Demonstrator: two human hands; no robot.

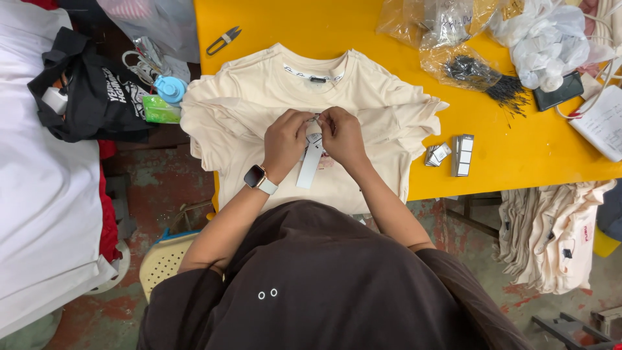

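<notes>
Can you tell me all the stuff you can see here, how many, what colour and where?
Cream cotton T-shirts: a stack, cream, on the table under the hands.
Long paper tag: one, white, held over the shirts.
Yellow table: one, yellow, top of view.
Small thread snips: one, dark, table's far left.
Stacks of small tags: two, grey-white, right of the shirts.
Clear plastic bags: several, far right.
Black cloth bag: one, black, left.
More cream shirts: a pile, lower right.
Wristwatch: one, dark face, left wrist.
Left hand: grip on the tag.
Right hand: grip on the tag.
</notes>
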